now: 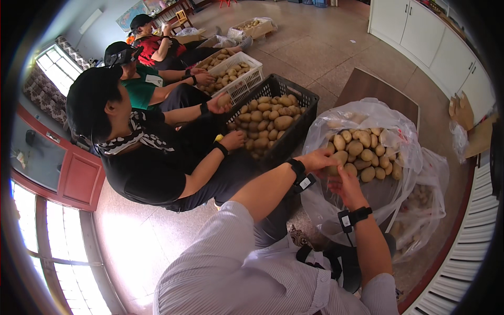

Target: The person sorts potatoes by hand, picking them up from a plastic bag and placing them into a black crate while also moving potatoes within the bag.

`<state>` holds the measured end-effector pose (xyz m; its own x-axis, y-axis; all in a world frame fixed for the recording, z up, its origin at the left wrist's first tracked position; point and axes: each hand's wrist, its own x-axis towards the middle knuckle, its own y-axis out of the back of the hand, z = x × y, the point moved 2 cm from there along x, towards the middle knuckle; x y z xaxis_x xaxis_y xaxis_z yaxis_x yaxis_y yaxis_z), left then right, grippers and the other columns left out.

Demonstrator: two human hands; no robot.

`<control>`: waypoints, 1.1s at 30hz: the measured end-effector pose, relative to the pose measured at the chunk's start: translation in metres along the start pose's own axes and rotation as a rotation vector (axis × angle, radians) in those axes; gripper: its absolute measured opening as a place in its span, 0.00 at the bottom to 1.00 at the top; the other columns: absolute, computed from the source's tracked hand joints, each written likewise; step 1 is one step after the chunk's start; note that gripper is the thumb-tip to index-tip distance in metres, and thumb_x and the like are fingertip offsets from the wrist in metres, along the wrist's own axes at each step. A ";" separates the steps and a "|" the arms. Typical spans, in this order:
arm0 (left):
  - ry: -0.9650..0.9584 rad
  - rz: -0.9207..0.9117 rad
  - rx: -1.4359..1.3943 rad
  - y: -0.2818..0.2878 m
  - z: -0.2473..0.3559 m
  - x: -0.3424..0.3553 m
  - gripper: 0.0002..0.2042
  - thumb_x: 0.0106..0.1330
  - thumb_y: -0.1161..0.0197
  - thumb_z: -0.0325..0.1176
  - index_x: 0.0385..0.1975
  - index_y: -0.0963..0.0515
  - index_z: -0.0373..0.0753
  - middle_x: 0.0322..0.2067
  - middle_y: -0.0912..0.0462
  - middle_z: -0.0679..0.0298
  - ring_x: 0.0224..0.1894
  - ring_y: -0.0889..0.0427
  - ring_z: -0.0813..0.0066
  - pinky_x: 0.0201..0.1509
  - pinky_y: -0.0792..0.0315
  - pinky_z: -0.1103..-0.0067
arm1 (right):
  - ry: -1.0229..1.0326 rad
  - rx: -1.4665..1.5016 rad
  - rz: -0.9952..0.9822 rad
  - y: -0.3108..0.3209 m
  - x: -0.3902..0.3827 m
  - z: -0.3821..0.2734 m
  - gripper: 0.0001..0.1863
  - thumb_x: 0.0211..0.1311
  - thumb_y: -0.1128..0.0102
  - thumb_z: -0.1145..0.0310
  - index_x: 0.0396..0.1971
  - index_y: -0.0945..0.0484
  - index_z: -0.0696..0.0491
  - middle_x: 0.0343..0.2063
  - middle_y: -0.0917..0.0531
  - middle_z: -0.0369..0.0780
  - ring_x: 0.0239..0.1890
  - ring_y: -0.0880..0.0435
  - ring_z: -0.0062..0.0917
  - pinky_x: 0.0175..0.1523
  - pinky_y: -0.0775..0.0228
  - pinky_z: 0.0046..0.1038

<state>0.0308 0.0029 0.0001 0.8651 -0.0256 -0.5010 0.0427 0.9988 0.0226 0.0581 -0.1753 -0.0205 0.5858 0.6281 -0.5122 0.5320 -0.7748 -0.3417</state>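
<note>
My left hand (317, 160) and my right hand (348, 188) meet at the near left edge of a clear plastic bag (328, 128). Between them is a potato (340, 157), with my left fingers closed round its left side. The right hand's fingers press against it from below and partly hide it. Just beyond, a heap of loose potatoes (366, 149) lies in the opened bag. Dark bands with small white-labelled boxes circle both my wrists.
A black crate (311, 107) of potatoes stands left of the bag, beside a seated co-worker (152, 152) in black. Farther off, other people sit by a white crate (254, 79) of potatoes. A second bag (433, 178) lies at right, near a white radiator (462, 262).
</note>
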 end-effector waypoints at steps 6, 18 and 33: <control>0.104 -0.079 -0.089 0.014 -0.001 0.006 0.31 0.58 0.34 0.52 0.55 0.30 0.38 0.44 0.22 0.60 0.32 0.21 0.68 0.35 0.24 0.72 | 0.032 -0.165 -0.021 -0.002 0.006 0.004 0.24 0.68 0.48 0.48 0.46 0.25 0.56 0.33 0.18 0.39 0.30 0.20 0.23 0.34 0.30 0.23; 0.074 0.355 -0.691 0.094 -0.032 0.012 0.25 0.57 0.30 0.48 0.51 0.28 0.43 0.42 0.23 0.55 0.37 0.22 0.56 0.39 0.21 0.62 | -0.028 -0.164 0.095 0.070 -0.007 0.044 0.15 0.65 0.44 0.58 0.43 0.24 0.53 0.33 0.18 0.37 0.31 0.20 0.23 0.34 0.29 0.25; -0.112 0.758 -1.090 0.178 -0.109 0.032 0.23 0.71 0.51 0.51 0.50 0.28 0.36 0.43 0.22 0.48 0.38 0.18 0.48 0.38 0.18 0.56 | -0.032 -0.199 0.219 0.110 0.006 0.093 0.14 0.63 0.44 0.60 0.43 0.23 0.53 0.33 0.17 0.36 0.27 0.21 0.21 0.30 0.29 0.22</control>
<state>0.0112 0.1846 -0.1060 0.5355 0.5963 -0.5980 -0.8381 0.2882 -0.4632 0.0635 -0.2635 -0.1344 0.6819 0.4427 -0.5822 0.5067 -0.8600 -0.0605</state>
